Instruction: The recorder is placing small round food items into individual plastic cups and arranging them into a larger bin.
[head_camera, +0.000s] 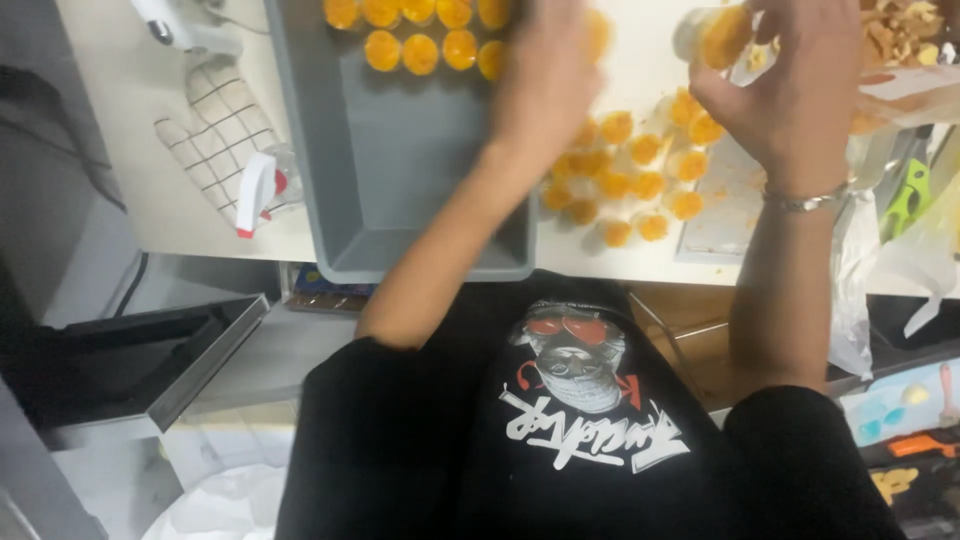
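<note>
Left hand (548, 70) stretched forward over the right edge of the grey tray (400, 190), back of the hand up, blurred; fingers hidden at the far side, so cannot tell whether spread or closed, nor whether anything held. Forearm crossing the tray's near right corner

Right hand (800, 85) raised above the surface (140, 200), fingers curled and pinched around one round orange yolk (722, 35) near the top edge of the view; a pale rim showing at the yolk's left side. Silver bracelet (805, 200) on the wrist just below

Between the two hands, a loose cluster of orange yolks (625, 180) lying on the pale surface, some touching each other, some apart, reaching from beside the tray to a white board (715, 225) under the right wrist

Inside the tray, two rows of the same yolks (420, 50) lined along the far end, near part of the tray floor bare

Left of the tray, a checked oven mitt (215, 130) flat on the surface, a clear spray bottle with white and red trigger (262, 190) lying over its near end

At far right, crumpled clear plastic bags (900, 250), a green-handled tool (908, 195), and a heap of brownish scraps (900, 30) at the top corner

Below the surface edge, black printed shirt (580, 420) and a dark metal tray (150, 360) at lower left
</note>
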